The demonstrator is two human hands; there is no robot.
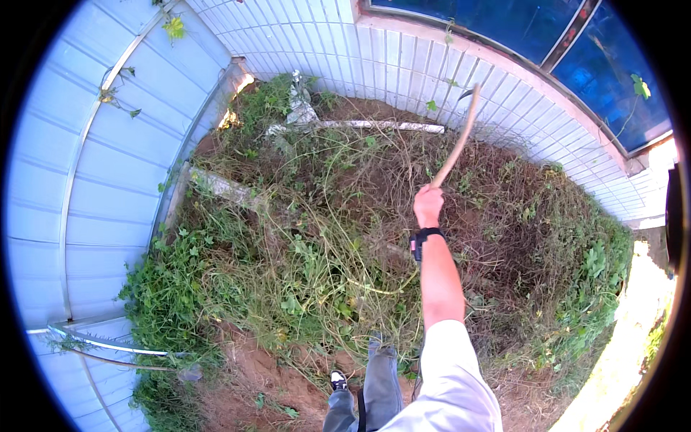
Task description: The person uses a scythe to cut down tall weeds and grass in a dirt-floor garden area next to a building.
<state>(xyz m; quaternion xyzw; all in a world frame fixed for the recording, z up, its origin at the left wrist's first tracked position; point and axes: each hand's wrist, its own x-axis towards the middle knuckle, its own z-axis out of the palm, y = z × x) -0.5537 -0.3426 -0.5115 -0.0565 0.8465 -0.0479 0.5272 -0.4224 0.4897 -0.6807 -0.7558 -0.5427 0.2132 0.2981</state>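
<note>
My right hand (429, 205) is stretched out ahead, its fingers wrapped round the lower end of a sickle's long, curved wooden handle (458, 147). The sickle is held up above the ground, and a small dark blade (468, 93) shows at its far end, in front of the tiled wall. Under the hand lies a tangle of dry vines and weeds (345, 216), with greener leaves among the stems. A dark band with a small device (419, 245) sits on my right wrist. My left hand is out of the picture.
Blue metal panels (108, 180) stand at the left. A white tiled wall (403, 57) with blue window panes (497, 25) closes the far side. A white bar (381, 126) and a pale slab (223, 189) lie among the weeds. Reddish soil (252, 374) lies near my feet.
</note>
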